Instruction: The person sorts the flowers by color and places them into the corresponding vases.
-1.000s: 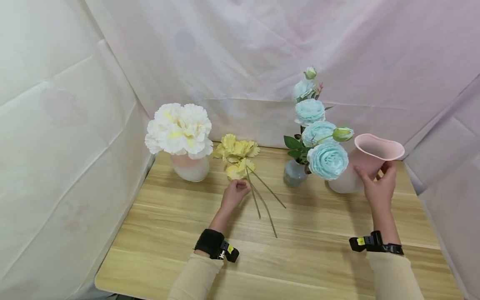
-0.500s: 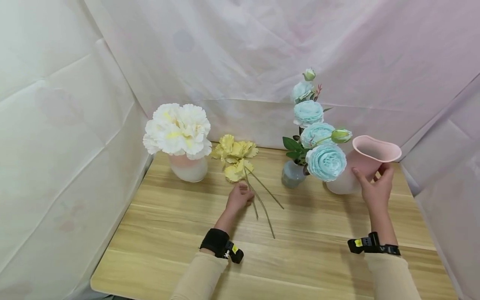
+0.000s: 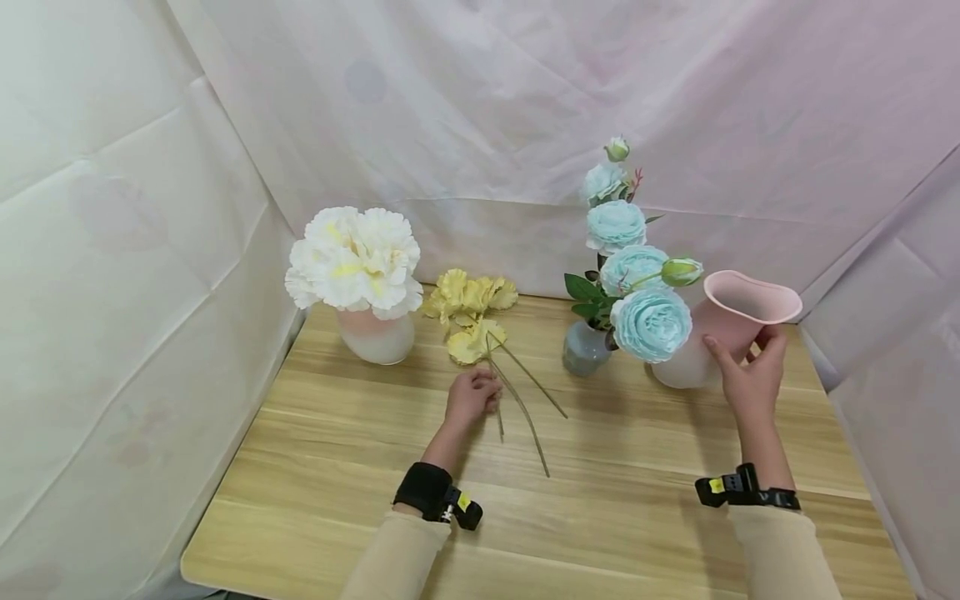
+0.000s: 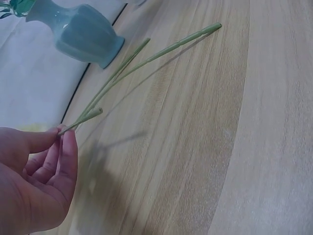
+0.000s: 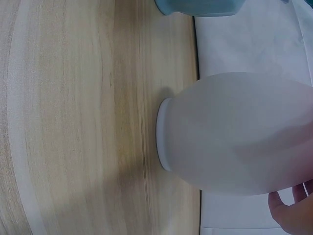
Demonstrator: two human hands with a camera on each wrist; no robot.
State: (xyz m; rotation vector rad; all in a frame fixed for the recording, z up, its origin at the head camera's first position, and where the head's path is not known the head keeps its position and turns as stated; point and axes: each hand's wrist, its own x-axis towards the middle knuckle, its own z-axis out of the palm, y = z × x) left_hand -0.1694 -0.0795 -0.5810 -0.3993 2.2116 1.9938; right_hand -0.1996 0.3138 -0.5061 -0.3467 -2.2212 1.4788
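Note:
My left hand (image 3: 472, 397) pinches a thin green stem (image 4: 88, 116) between thumb and fingers, seen closely in the left wrist view. It belongs to one of several yellow artificial flowers (image 3: 476, 342) lying on the table, whose other stems (image 3: 528, 417) fan out beside the hand. On the right, my right hand (image 3: 756, 375) grips the side of a pink-and-white vase (image 3: 731, 329), thumb in front and fingers around the right side. The vase stands upright with no flowers showing at its mouth. In the right wrist view its white lower body (image 5: 234, 134) fills much of the frame.
A small blue-grey vase (image 3: 585, 350) with pale blue roses (image 3: 651, 323) stands left of the pink vase, its blooms overlapping that vase's side. Another pink-and-white vase (image 3: 377, 340) with large white flowers (image 3: 356, 262) is at the table's left. Cloth (image 3: 510, 108) hangs behind the table (image 3: 630, 508).
My left hand shifted right along the stems, then back left, now pinching one stem; that stem's lower end has swung slightly left. My right hand keeps its grip on the vase, which stays put.

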